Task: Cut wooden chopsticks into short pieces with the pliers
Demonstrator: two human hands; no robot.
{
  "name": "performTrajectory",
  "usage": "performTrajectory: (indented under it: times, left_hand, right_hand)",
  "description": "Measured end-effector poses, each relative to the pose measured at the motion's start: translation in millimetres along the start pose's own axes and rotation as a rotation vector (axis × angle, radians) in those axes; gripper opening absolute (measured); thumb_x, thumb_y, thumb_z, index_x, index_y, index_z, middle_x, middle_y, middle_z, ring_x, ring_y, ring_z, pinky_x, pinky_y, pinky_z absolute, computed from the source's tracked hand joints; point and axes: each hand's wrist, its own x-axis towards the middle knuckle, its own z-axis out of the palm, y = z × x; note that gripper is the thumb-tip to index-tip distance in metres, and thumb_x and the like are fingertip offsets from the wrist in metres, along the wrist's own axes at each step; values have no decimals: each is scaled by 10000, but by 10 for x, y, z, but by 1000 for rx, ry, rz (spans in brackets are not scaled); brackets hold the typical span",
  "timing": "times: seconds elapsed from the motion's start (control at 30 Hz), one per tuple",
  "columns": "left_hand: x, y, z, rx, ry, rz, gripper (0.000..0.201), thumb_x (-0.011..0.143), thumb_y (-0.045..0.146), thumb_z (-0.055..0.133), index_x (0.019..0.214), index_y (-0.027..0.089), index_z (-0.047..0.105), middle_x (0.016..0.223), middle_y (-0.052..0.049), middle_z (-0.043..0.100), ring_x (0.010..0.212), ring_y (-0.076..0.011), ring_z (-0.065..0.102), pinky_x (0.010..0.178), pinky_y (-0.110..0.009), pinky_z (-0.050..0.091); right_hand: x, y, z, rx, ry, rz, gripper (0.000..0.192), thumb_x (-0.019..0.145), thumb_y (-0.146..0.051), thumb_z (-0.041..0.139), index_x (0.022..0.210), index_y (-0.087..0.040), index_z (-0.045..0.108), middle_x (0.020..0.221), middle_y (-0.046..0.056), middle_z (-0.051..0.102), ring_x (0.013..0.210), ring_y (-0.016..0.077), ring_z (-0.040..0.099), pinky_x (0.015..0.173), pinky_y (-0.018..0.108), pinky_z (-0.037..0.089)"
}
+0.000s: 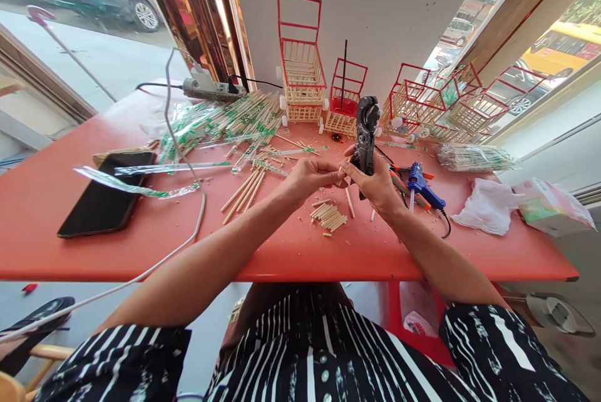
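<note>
My right hand (376, 184) is wrapped round a black hand-held cutter (365, 136), its rounded head pointing up. My left hand (315, 178) is closed in a pinch, its fingertips meeting the right thumb beside the tool. Whatever lies between the left fingers is too small to make out. Below the hands lies a small pile of short cut wooden sticks (331, 217). Longer wooden sticks (246, 194) lie loose left of the left hand. A blue glue gun (422, 188) rests right of the right hand, next to orange-handled pliers (407, 189).
Small stick-built carts (303, 79) with red rims line the back of the red table (197, 258). Paper-wrapped chopsticks (235, 117) are heaped at the back left. A black tablet (106, 198) lies left, crossed by a white cable (200, 220). A white cloth (486, 205) lies right.
</note>
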Motion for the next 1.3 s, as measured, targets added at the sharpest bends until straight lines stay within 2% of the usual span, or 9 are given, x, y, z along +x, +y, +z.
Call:
performTrajectory:
  times: [0.13,0.3,0.5,0.73,0.83,0.9,1.03,1.2,1.3]
  left_hand:
    - [3,16,-27,-51,9,32,454,622,572,961,794,169,843,770,-101,811,713,-178,697,712,-308,509]
    - [7,75,-121,-186,64,-55,410,612,513,986,770,172,822,817,-78,803,752,-145,697,758,-289,511]
    - [-8,99,-95,-295,66,-112,471,546,501,1019,754,136,808,802,-79,779,746,-136,691,761,-277,509]
    - [-5,31,-16,-352,83,-77,485,482,505,1032,714,145,804,756,-64,777,720,-135,685,729,-262,495]
    - [-5,14,24,-363,105,-30,502,461,532,1031,705,156,804,712,-43,767,712,-133,688,752,-265,512]
    - [-2,30,14,-327,101,33,463,537,535,1006,731,160,816,741,-48,784,733,-143,703,790,-282,531]
    - [13,174,-155,-87,129,178,356,678,470,938,797,152,831,794,-72,808,749,-152,705,792,-292,531]
    - [10,407,-393,109,110,191,324,704,424,898,843,139,831,807,-101,820,716,-153,702,714,-282,517]
    - [-7,457,-408,118,93,188,335,718,435,887,851,134,827,813,-104,821,714,-155,708,713,-287,529]
  right_hand:
    - [38,31,-60,-40,-79,-41,460,821,-623,812,1001,-243,625,918,11,652,802,166,595,784,349,518]
    - [53,42,-172,-249,-69,-158,537,826,-626,823,1156,-256,616,1119,61,682,965,222,637,887,391,512]
    - [25,26,-131,-494,-157,-297,562,868,-693,743,1119,-220,573,1067,92,662,961,263,620,875,402,493]
    - [-15,57,-73,-574,-122,-340,462,960,-610,670,1150,-204,559,1104,121,680,966,265,631,846,378,476]
    - [-29,39,-36,-554,-124,-309,431,960,-599,671,1106,-206,566,1053,100,677,904,239,616,820,364,469]
    - [-23,4,-27,-531,-124,-279,439,946,-619,678,1063,-211,568,999,78,664,867,221,602,809,355,466]
    - [38,-93,-148,-413,-154,-158,519,899,-711,674,1027,-217,577,967,53,637,841,194,591,793,343,486]
    - [160,-144,-465,-345,-368,238,731,835,-898,551,1038,-197,594,917,85,658,816,233,655,668,346,516]
    - [197,-179,-559,-391,-524,270,773,835,-930,493,1020,-188,612,938,122,702,871,257,682,725,356,535]
